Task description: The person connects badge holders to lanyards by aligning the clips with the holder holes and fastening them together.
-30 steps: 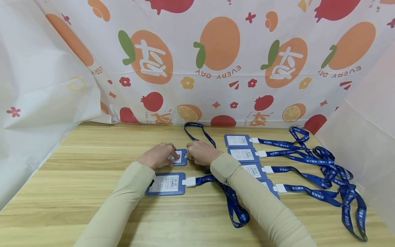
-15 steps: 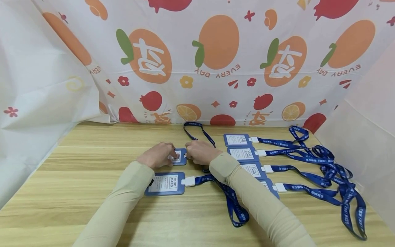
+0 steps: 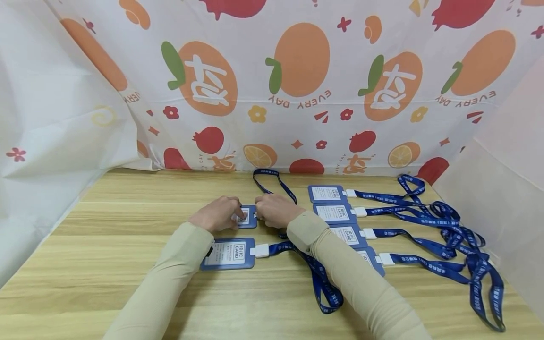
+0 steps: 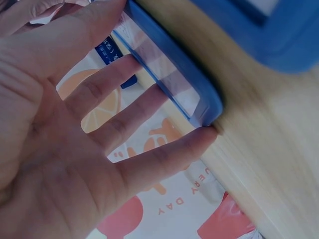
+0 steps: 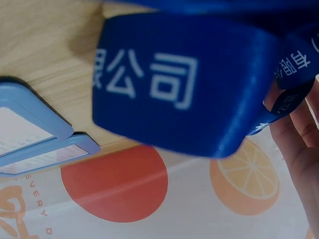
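Observation:
In the head view my left hand [image 3: 217, 213] holds a blue ID card holder [image 3: 249, 217] on the table. The left wrist view shows fingertips along one long edge of this card holder [image 4: 172, 64] and the thumb over its face. My right hand [image 3: 278, 210] grips a blue lanyard [image 3: 285, 188] at the holder's right end; the fingers hide the clip. In the right wrist view the lanyard strap [image 5: 174, 79] loops close to the camera, with part of the right hand [image 5: 299, 134] behind it. Nearer me lies another card holder [image 3: 229, 253] joined to its own lanyard [image 3: 316, 271].
Several card holders [image 3: 335, 212] with white clips lie in a column at the right. Their blue lanyards [image 3: 425, 219] run rightward and tangle near the table's right side. A fruit-print cloth [image 3: 297, 127] hangs behind the wooden table [image 3: 106, 264].
Both hands stay almost in the same place at the small card holder and the lanyard end. The head view shifts very slightly; nothing else visibly moves.

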`<state>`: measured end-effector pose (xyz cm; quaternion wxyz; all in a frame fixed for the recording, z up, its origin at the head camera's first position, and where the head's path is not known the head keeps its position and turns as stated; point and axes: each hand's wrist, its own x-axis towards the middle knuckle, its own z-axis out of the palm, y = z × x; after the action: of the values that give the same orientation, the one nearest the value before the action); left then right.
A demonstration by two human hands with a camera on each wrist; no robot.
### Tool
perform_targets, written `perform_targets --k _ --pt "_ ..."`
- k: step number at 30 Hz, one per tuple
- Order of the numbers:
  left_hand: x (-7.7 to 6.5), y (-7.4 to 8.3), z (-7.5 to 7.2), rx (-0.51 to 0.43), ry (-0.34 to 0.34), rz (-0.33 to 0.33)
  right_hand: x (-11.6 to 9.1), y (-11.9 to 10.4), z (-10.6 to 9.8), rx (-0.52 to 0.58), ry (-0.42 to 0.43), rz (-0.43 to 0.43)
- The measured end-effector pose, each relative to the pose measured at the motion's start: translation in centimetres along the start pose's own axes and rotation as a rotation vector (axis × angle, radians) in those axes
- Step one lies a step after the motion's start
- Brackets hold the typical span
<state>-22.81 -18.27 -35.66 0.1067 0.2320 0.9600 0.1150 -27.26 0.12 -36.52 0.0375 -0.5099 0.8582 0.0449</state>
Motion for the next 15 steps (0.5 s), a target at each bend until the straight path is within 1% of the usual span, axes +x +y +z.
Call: perform_targets --k 6,15 --pt "-0.02 0.12 0.02 0.005 0.009 -0.003 0.06 0.01 -0.03 0.001 -0.002 -0.001" --pt "0.01 0.07 -0.01 0.012 0.004 0.002 0.09 0.11 0.04 0.016 0.014 -0.016"
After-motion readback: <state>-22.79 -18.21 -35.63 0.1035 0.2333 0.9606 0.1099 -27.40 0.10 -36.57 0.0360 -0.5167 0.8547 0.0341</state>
